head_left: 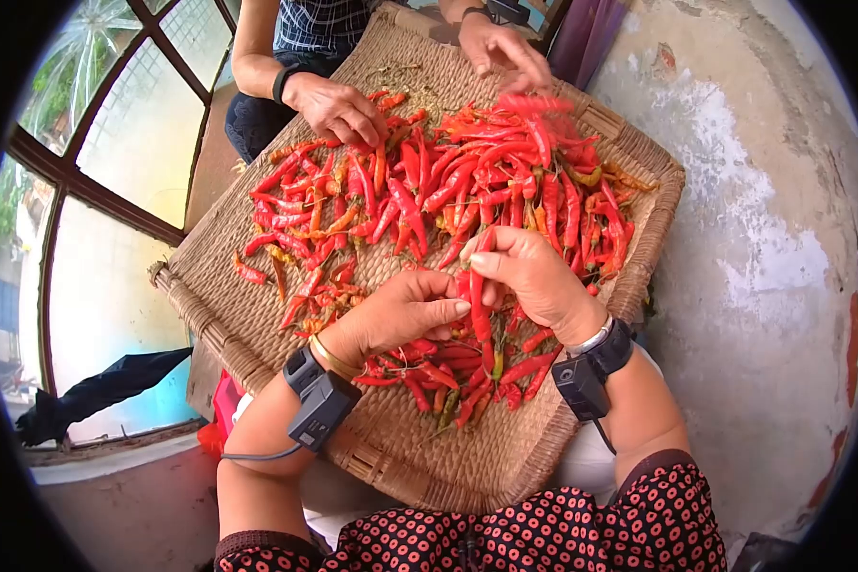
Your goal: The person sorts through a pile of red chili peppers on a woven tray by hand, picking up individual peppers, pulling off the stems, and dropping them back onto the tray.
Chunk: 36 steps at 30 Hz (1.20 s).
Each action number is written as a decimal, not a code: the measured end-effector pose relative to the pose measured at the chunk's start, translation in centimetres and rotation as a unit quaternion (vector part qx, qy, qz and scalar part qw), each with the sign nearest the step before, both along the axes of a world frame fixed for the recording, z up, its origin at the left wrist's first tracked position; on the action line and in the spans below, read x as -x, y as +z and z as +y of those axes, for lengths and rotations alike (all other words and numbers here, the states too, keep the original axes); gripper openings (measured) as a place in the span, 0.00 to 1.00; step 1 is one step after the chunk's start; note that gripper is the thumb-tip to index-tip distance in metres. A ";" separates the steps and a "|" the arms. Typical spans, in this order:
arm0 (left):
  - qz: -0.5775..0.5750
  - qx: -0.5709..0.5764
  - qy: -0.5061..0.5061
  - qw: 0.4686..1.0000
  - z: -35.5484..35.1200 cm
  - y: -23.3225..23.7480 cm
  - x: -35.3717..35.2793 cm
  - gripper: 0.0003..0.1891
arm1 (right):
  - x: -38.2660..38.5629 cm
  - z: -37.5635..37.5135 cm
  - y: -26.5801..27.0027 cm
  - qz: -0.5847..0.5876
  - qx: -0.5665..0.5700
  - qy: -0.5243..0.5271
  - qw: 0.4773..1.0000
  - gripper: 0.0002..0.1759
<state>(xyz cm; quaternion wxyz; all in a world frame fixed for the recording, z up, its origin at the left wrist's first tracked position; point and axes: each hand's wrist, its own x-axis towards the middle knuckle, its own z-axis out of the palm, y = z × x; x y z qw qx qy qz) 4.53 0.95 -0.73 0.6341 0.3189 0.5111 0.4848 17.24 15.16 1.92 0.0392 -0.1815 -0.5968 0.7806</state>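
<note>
Thumb and fingers of my right hand [534, 278] pinch a long red chili pepper [480, 307] near its upper end, and it hangs point down. Beside it, my left hand [405, 310] is closed, its thumb and fingertips on a bit of red chili just left of the hanging one. My left fingers partly hide where they grip. Below both hands lies a smaller pile of red chili peppers [458, 367], a few of them greenish. Beyond them a larger heap of red and orange chilies [505, 181] covers the middle of the woven tray [429, 467].
Across the tray, another person's hand [334, 107] reaches into the heap, while their other hand [505, 55] is above blurred chilies. A window [114, 267] and a dark folded umbrella [105, 391] are at left. A worn plaster wall [744, 210] stands at right.
</note>
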 end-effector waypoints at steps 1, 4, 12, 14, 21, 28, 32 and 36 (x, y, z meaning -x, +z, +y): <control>0.002 0.010 -0.002 1.000 -0.1 0.0 0.3 0.09 | 0.0 0.1 -0.3 -0.004 -0.001 -0.045 0.999 0.06; 0.040 0.012 0.049 0.998 -0.3 0.8 1.7 0.09 | -0.1 0.6 -0.4 -0.008 -0.008 -0.111 0.994 0.06; 0.044 -0.038 0.304 0.951 0.4 1.3 4.0 0.22 | 0.0 0.3 -0.8 0.000 0.031 -0.085 0.996 0.06; 0.090 -0.041 0.162 0.982 0.0 1.5 2.5 0.21 | -0.1 0.2 -0.6 0.017 0.065 -0.074 0.995 0.05; 0.064 -0.013 -0.008 0.998 0.0 0.3 0.2 0.11 | -0.4 1.0 -1.5 0.021 0.134 -0.057 0.989 0.06; 0.082 -0.009 0.141 0.987 0.0 1.0 5.0 0.11 | -0.5 2.1 -1.5 0.030 0.120 -0.158 0.980 0.09; -0.062 -0.057 0.436 0.896 0.5 1.1 5.9 0.14 | -0.4 1.3 -1.2 0.005 0.089 -0.123 0.988 0.09; 0.054 -0.039 0.383 0.921 -0.2 0.3 6.0 0.12 | -0.3 1.5 -1.3 0.012 0.076 -0.104 0.992 0.09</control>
